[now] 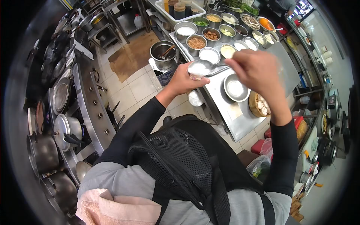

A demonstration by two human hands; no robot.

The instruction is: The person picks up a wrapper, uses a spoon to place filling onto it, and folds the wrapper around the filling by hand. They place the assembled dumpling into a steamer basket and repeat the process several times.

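Note:
My left hand [183, 79] is raised beside the steel counter, fingers curled around a small pale, pinkish piece of food [196, 77] that I cannot identify. A shiny metal spoon [200, 67] lies over that piece, its bowl covering most of it. The spoon's handle runs right, toward the closed fingertips of my right hand [257, 71], which is slightly blurred and hides the handle's end. Below the hands on the counter sit a metal bowl [236, 89] with white contents and a round bamboo steamer [256, 105] holding several white dumplings [263, 109].
Several metal containers of ingredients crowd the counter [232, 123], including white powder [209, 55] and brown pieces [196, 43]. A steel pot [162, 52] stands left of it. Stove controls [95, 102] and a lidded pot [67, 129] line the left. Plastic bags [260, 165] lie lower right.

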